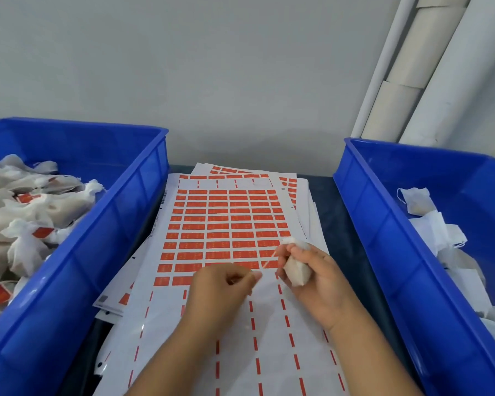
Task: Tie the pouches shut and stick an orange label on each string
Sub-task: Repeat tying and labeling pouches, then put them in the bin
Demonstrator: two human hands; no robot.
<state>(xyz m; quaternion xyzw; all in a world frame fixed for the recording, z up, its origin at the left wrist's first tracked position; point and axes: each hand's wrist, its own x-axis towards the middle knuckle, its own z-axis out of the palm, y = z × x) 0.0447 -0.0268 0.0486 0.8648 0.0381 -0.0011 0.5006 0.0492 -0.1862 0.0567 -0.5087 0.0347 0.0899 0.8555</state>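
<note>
The right hand (317,284) closes its grip around a small white pouch (296,270), held above the label sheet (226,224) so labels stay within reach. The left hand (220,287) pinches shut, probably on the pouch's string (269,260). Blue bins flank the worktop: the left bin (120,224) holds labelled pouches, the right bin (383,238) unlabelled ones. Nothing blocks the hands.

Nothing legible: the orange labels (226,224) on the label sheet (269,324) carry faint marks too small to read, and the tiny print along that sheet's left edge is too blurred to tell
</note>
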